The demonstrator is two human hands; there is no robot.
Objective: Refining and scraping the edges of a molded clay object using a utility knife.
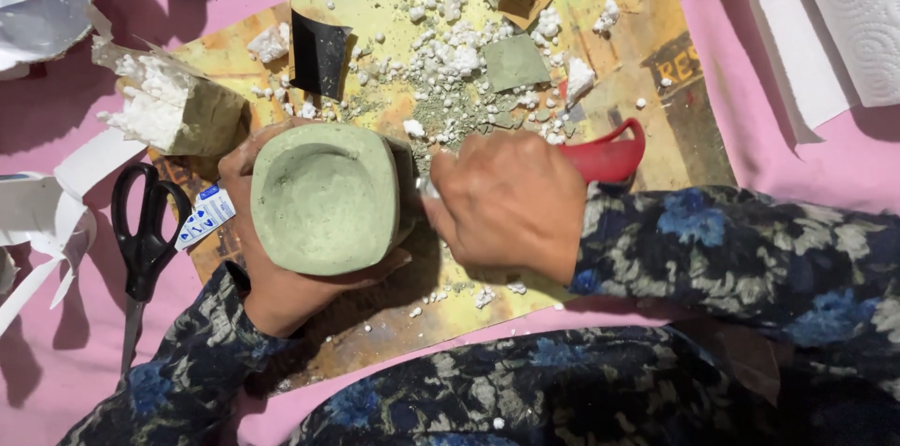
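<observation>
Here, in the head view, the left hand [267,263] is cupping a grey-green pot [325,198] from below, fingers wrapped round its wall, mouth tilted toward the camera. The right hand [511,202] is closing tight on a red-handled tool [607,157], its tip pressing at the pot's right side; the blade itself is hidden. This looks like scraping or trimming the outer wall, and the next stroke seems to call for a steady brace and light pressure. A board [600,80] is lying under them on a pink cloth [750,127], littered with white crumbs [450,52]. Scissors [142,240] are lying at left.
</observation>
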